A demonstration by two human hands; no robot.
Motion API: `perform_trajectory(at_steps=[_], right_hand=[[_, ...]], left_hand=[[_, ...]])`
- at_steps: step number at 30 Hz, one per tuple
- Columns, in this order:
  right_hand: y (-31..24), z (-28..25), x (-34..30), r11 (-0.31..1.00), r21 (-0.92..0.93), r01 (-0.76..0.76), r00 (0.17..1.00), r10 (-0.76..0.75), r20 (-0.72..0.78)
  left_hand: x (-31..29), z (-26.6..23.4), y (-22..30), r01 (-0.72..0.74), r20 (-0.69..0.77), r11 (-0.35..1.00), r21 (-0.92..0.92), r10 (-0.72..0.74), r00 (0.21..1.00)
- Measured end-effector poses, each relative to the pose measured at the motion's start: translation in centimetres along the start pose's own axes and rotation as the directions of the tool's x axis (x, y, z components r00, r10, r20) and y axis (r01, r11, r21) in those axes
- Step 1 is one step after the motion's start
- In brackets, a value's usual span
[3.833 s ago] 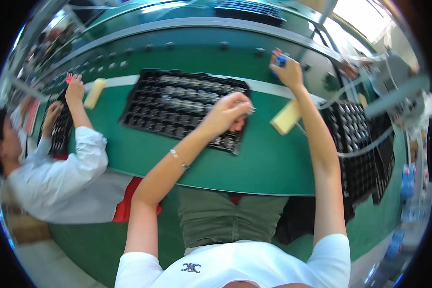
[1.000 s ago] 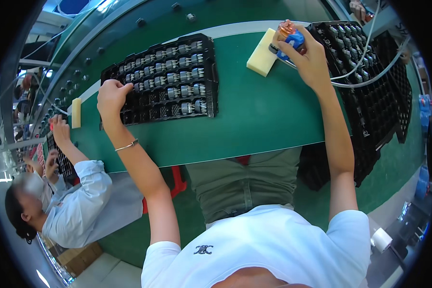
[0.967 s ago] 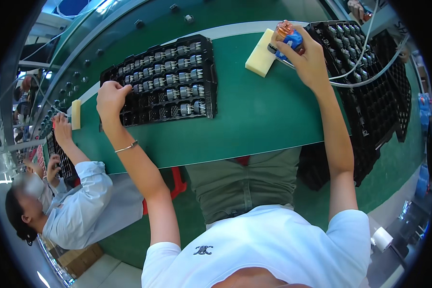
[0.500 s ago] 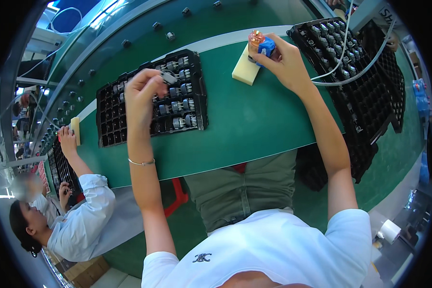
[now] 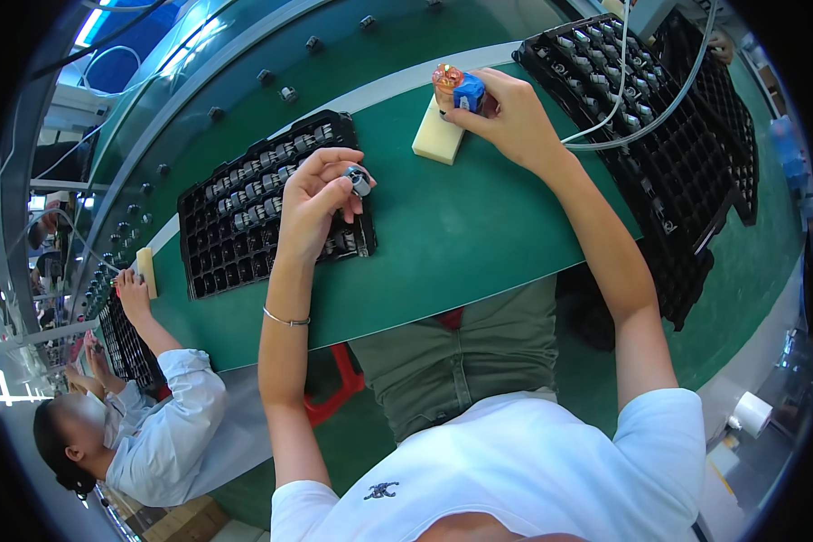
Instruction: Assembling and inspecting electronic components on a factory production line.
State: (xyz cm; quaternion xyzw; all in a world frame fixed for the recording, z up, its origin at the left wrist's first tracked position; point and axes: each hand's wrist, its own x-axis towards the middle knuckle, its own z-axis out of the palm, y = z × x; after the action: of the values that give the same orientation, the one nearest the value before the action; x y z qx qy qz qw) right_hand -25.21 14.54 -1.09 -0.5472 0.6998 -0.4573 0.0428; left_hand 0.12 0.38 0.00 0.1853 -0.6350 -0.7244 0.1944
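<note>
In my left hand [image 5: 319, 197] a small grey cylindrical metal part [image 5: 359, 181] is pinched between thumb and fingers. This hand hangs over the right side of a black compartment tray [image 5: 230, 269], which has several similar parts in its far and middle rows. My right hand [image 5: 508, 117] grips a small container [image 5: 466, 92] with a translucent orange end and a blue wrap; its contents are too small to make out. Just under the container lies a pale yellow sponge block [image 5: 437, 137] on the green tabletop [image 5: 434, 235].
At the right, another black tray [image 5: 664, 176] carries metal parts, with thin pale hoses [image 5: 673, 113] crossing it. Beyond the table's far edge, small parts [image 5: 287, 93] sit spaced along a green strip. A co-worker [image 5: 167, 425] works at the left beside another sponge [image 5: 146, 271].
My left hand has moved right and toward me from above the tray's filled rows, keeping the metal part. My right hand still grips the container by the sponge. The whole view has shifted slightly.
</note>
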Motion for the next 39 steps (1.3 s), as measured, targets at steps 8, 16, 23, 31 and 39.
perform_trajectory(at_steps=[8, 16, 23, 31, 39], right_hand=[[-0.2, -0.2, 0.1, 1.0, -0.028, 0.014, 1.0, -0.013, 0.01], [-0.1, -0.3, -0.1, 1.0, -0.014, -0.014, 1.0, 0.014, 0.022], [-1.0, -0.5, 0.8, 0.998, -0.042, -0.036, 0.997, 0.039, 0.066], [0.1, 2.2, 7.9, 0.999, -0.03, -0.042, 0.995, 0.045, 0.094], [5.1, 7.6, 16.0, 0.966, -0.258, 0.022, 1.0, -0.022, 0.001]], left_hand=[[-0.1, -0.2, -0.5, -0.005, 0.012, 1.0, -0.011, 0.005, 1.0], [-0.1, 0.2, -0.4, 0.01, 0.001, 1.0, -0.029, -0.01, 1.0], [-0.1, -0.6, -0.6, 0.008, 0.0, 0.999, -0.045, -0.008, 1.0], [-0.3, -1.1, -0.7, -0.002, -0.009, 0.961, -0.277, -0.001, 1.0], [0.2, -1.6, -0.9, -0.038, 0.002, 0.915, -0.401, 0.043, 0.999]])
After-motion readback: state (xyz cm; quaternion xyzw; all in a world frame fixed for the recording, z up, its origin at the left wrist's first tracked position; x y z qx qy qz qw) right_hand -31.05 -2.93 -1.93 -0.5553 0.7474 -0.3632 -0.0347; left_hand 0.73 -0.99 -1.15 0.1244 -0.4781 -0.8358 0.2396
